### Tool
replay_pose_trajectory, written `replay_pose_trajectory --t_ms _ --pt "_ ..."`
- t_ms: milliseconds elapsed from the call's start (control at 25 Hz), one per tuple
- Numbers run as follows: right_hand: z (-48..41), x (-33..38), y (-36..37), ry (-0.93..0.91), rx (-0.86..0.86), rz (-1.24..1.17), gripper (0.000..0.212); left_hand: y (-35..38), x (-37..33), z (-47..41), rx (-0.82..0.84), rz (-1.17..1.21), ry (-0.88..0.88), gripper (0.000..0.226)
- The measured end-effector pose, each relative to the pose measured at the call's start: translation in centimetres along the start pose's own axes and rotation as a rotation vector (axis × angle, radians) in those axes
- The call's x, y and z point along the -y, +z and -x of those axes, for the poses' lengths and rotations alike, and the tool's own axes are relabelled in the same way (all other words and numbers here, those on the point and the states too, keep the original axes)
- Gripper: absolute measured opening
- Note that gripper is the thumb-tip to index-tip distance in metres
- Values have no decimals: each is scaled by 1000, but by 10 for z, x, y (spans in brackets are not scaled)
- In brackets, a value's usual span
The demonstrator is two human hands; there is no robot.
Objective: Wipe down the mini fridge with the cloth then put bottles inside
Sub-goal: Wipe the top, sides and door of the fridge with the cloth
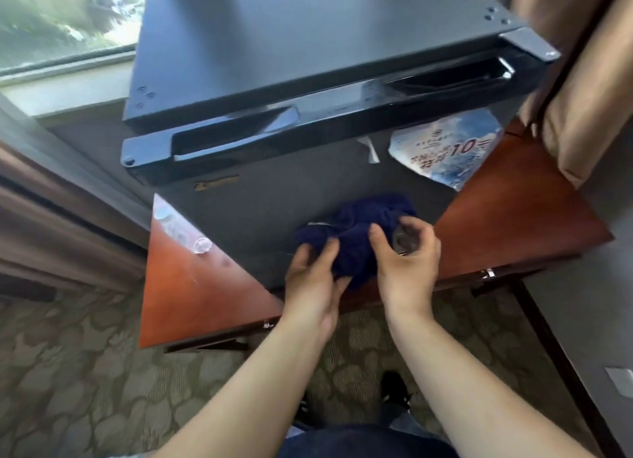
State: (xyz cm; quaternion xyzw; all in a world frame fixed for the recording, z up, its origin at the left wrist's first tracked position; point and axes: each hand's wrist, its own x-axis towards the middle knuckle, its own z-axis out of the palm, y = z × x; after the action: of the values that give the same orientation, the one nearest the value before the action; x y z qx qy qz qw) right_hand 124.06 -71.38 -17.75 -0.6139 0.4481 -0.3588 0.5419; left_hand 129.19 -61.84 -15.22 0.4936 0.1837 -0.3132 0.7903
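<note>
The fridge (308, 46) stands on a red-brown table (191, 303), and its door (246, 218) is closed. The person stands just in front of it, both bare arms stretched forward.

The cloth (356, 248) is dark blue and bunched up. It lies against the lower part of the door, between the two hands. The left hand (315, 279) grips it from below and from the left: the thumb (329, 248) lies on top of the fabric and the other fingers are curled under it, so I see only little of them. The right hand (407, 266) holds the right side of the cloth. Its thumb (378, 242) presses on the fabric and its fingers (421, 231) are curled over the edge, close together. In the gap between this thumb and the fingers something round and grey shows, but I cannot tell what it is.

On the table, just left of the fridge, lies a clear bottle (202, 245). It is blurred and I cannot say more about it.

A long dark handle (233, 135) runs along the top edge of the door. Under it, on the right side, a blue and white sticker (448, 149) with a red "10" is partly peeled from the door. Beside it is a small strip of white tape (370, 149).

A window (51, 22) is behind the fridge at the left, and a beige curtain (582, 81) hangs at the right. The floor has a patterned carpet (85, 355).
</note>
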Motion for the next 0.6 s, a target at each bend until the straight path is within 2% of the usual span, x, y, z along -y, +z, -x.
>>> replay_pose_trajectory --t_ms 80,200,320,440,520,600 --pt "-28 -17 -19 213 -18 -105 48 34 27 -11 -14 -11 -63 24" --pt "-66 -44 -44 380 -30 -176 46 79 69 -30 -33 -37 -176 14" --pt "-93 -69 -60 621 73 -280 43 103 102 -49 -30 -114 -253 7" --pt "-119 -85 -63 824 200 -409 49 98 119 -61 -21 -210 -293 6" --pt "-135 -88 -58 872 209 -428 50 78 121 -66 -73 -194 -328 4" --pt "-142 -91 -53 882 195 -393 49 53 118 -68 -145 -170 -326 12"
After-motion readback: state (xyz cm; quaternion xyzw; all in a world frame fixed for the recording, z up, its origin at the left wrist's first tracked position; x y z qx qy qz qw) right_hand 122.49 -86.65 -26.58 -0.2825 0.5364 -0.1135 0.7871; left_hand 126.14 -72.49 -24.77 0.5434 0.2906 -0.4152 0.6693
